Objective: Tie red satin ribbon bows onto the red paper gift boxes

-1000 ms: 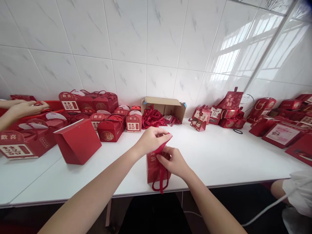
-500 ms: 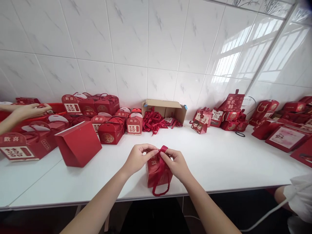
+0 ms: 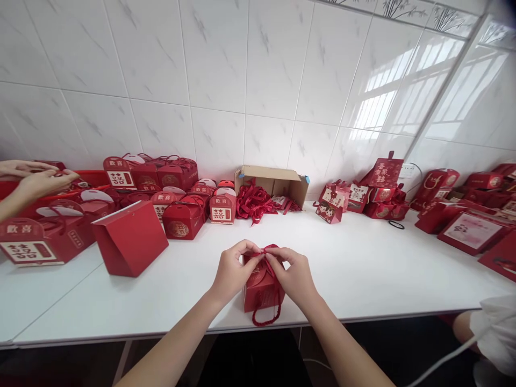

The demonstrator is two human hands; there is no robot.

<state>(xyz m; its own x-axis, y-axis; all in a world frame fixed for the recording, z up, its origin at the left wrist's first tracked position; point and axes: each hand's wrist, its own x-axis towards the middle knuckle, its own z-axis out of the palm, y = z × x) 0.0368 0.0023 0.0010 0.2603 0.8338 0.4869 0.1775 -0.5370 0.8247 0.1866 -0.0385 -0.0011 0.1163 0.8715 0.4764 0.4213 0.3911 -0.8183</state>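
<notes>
A small red gift box (image 3: 258, 294) stands near the front edge of the white table, its twisted rope handle (image 3: 266, 323) hanging down on the near side. Over the box top runs a red ribbon (image 3: 271, 263). My left hand (image 3: 237, 269) pinches the ribbon at the top of the box from the left. From the right, my right hand (image 3: 291, 270) pinches it too, the fingertips of both hands nearly meeting. The exact shape of the ribbon between the fingers is partly hidden.
Behind lies a cardboard box (image 3: 274, 173) with a heap of red ribbons (image 3: 256, 203). Several red gift boxes line the left, with a plain red box (image 3: 131, 239) in front. Another person's hands (image 3: 38, 180) are at far left. More red boxes (image 3: 470, 228) stand at right.
My hands have drawn slightly closer together over the box top, and the ribbon end that hung down the front has shifted to the right. At far left, the other person's hands have moved left.
</notes>
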